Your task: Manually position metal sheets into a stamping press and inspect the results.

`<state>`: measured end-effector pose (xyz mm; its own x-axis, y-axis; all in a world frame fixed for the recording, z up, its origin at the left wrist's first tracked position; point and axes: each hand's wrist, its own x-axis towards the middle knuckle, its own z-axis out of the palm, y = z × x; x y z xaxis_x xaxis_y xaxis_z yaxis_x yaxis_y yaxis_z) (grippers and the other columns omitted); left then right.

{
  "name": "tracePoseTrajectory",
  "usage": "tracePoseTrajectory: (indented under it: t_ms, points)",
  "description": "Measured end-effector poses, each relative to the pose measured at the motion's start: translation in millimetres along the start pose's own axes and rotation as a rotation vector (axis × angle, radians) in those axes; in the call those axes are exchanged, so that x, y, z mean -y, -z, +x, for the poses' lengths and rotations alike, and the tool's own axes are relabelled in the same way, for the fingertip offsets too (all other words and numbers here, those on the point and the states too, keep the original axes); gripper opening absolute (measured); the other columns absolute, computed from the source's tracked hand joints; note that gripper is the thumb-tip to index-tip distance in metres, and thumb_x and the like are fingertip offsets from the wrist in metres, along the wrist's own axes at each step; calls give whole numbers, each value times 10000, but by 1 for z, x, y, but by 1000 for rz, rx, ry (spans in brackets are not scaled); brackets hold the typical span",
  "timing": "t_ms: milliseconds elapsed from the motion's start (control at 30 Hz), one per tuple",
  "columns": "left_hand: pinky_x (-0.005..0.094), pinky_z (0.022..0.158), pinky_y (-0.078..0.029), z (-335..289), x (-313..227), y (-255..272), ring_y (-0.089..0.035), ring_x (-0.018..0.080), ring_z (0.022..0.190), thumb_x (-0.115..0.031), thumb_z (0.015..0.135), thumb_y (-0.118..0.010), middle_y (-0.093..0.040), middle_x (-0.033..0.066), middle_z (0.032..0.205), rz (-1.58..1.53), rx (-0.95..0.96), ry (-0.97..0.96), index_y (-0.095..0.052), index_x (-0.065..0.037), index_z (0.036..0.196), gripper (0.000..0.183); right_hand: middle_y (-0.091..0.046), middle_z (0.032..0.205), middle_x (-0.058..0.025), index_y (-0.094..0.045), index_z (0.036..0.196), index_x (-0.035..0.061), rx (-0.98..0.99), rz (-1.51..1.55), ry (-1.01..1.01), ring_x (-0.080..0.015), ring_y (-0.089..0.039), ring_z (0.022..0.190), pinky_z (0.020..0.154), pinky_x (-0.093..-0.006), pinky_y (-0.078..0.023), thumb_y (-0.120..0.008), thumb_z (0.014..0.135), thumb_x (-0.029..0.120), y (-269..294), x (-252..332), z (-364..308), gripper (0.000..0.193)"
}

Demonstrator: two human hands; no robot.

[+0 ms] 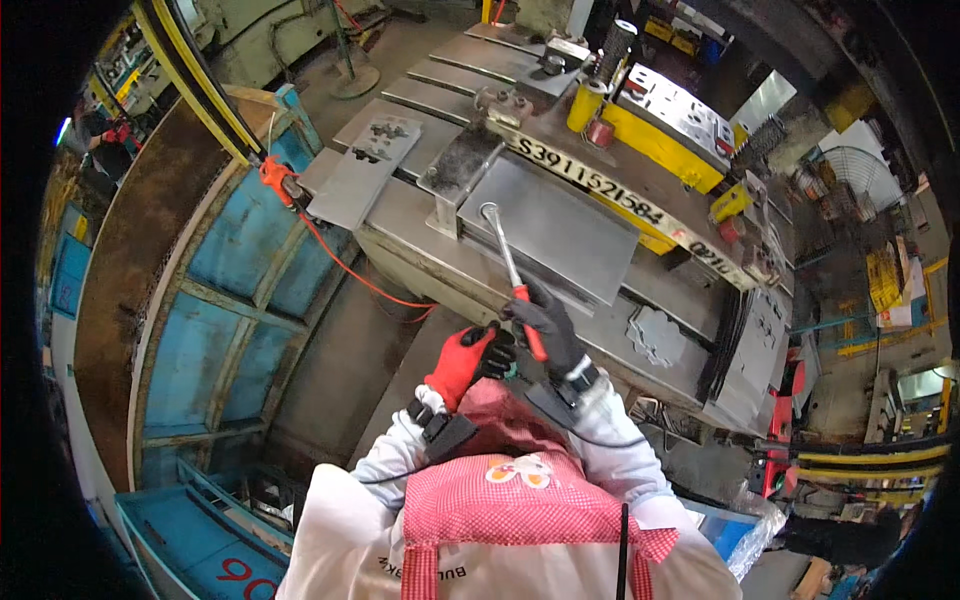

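Note:
My right hand (550, 325), in a dark grey glove, is wrapped round the red handle of a pick-up tool (504, 250). Its metal rod slants away to the far left, and its round head rests on a flat grey metal sheet (560, 240). That sheet lies on the press bed in front of the die. Close beside, my left hand (468, 362) wears a red glove with black fingers, curled in. A bit of green shows by its fingertips; what they hold, if anything, I cannot make out.
A die set with yellow blocks (655, 150) stands behind the sheet. Cut-out metal parts (657, 335) lie to the right, and a plate with small pieces (372, 160) lies at the left. An orange cable (340, 262) hangs along the bed's front. A blue steel frame (220, 310) stands left.

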<state>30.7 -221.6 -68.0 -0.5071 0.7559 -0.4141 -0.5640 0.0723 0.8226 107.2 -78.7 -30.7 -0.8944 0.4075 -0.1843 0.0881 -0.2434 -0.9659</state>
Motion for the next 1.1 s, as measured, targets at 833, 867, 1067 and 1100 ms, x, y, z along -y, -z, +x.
tracePoseTrajectory:
  t_ms: [833,867,1067,1100]
  points:
    - [278,601,-498,35,-27,-27,-604,186,662,-410,910,-408,-618,125,803,10,259,113,-568,31,1041,488,-563,808,-48,-311,1341,71,-468,45,100,-68,-480,541,476,-206,-408,-549,803,212,72,18,-86,605]
    - [303,654,-520,36,-25,-28,-636,225,726,-439,910,-383,-633,159,857,76,277,112,-560,31,1064,526,-563,796,-43,-322,1336,70,-472,2,54,-65,-478,540,474,-205,-405,-550,800,213,79,20,-85,600]
    - [237,536,-473,34,-26,-39,-589,127,606,-377,912,-433,-624,83,757,-152,375,195,-578,13,1032,433,-566,784,-24,-364,1313,50,-510,-35,184,-59,-461,537,473,-198,-393,-570,761,152,64,50,-93,598]
    - [237,540,-473,34,-24,-41,-591,130,616,-380,914,-428,-627,90,776,-112,356,164,-570,14,1049,441,-567,790,-23,-360,1310,32,-548,-145,172,-65,-462,544,477,-203,-397,-569,752,124,65,57,-88,602]
